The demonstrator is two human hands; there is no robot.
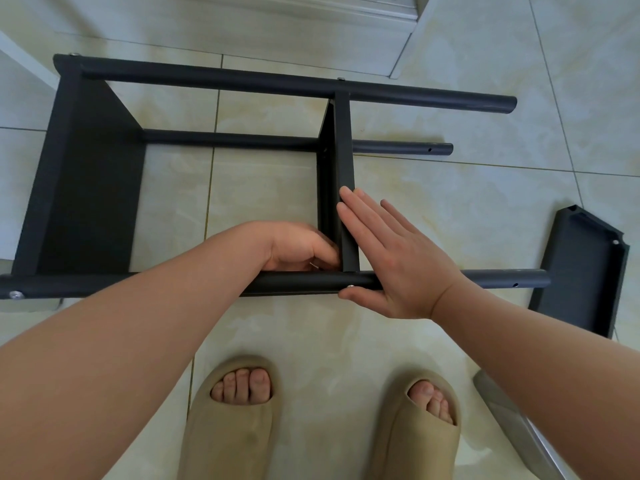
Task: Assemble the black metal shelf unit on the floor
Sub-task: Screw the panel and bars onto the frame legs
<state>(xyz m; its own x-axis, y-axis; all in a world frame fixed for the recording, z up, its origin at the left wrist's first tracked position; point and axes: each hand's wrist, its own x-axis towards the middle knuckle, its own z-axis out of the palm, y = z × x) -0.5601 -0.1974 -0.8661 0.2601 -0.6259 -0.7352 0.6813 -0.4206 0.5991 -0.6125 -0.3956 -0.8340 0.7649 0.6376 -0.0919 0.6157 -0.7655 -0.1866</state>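
The middle shelf [344, 161] runs straight away between the hands. Right hand [391, 258] lies flat against its side. Left hand [298, 247] is curled at the pole [304, 284] joint, grip unclear.

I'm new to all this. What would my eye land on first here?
The black shelf frame lying on its side across the tiled floor, filling the middle of the view. Next, two bare hands at its near tube: the right hand pressed flat against the middle shelf panel, the left hand curled at the inside corner. A loose shelf panel lies at the right, beige slippers below.
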